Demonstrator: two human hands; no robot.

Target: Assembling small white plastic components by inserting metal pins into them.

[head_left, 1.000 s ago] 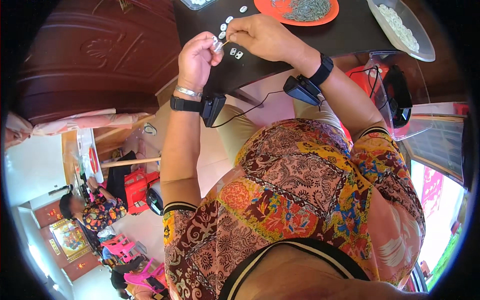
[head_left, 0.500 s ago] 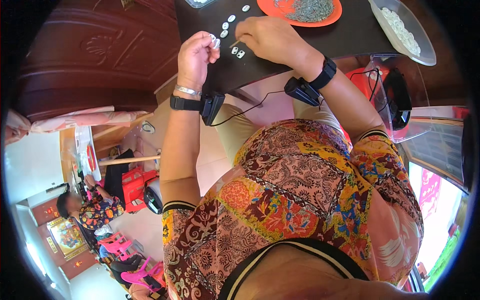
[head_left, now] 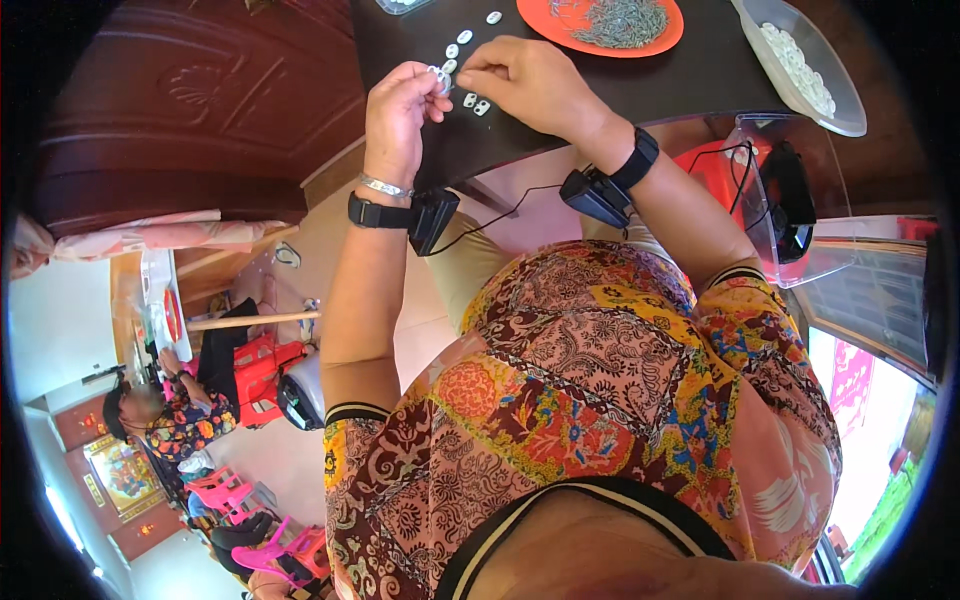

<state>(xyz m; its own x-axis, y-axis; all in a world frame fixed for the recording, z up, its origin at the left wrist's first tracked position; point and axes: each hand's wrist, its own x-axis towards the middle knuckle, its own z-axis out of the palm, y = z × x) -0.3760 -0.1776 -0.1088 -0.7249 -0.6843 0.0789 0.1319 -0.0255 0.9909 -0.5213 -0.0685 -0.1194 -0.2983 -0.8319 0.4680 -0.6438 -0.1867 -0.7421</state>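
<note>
Held white piece [head_left: 441, 81]: small, pinched near the table's edge and taken here as the clock's centre; too small to tell if it is one part or several.
Left hand [head_left: 398, 100]: at 8 o'clock, thumb and fingers clamped on the held white piece; silver bracelet [head_left: 385, 186] and black strap [head_left: 383, 214] at the wrist.
Right hand [head_left: 535, 90]: at 3 o'clock, thumb and forefinger curled toward the piece; cannot tell whether they meet or grip anything.
White ovals [head_left: 465, 37]: four on the dark table [head_left: 690, 90], strung out toward 1 o'clock.
Holed white pieces [head_left: 482, 108]: two, side by side at 4 o'clock.
Orange plate [head_left: 535, 30]: at 2 o'clock, heaped with thin grey metal pins [head_left: 625, 22].
Translucent tray [head_left: 848, 112]: farther out at 3 o'clock, containing many white pieces [head_left: 797, 70].
</note>
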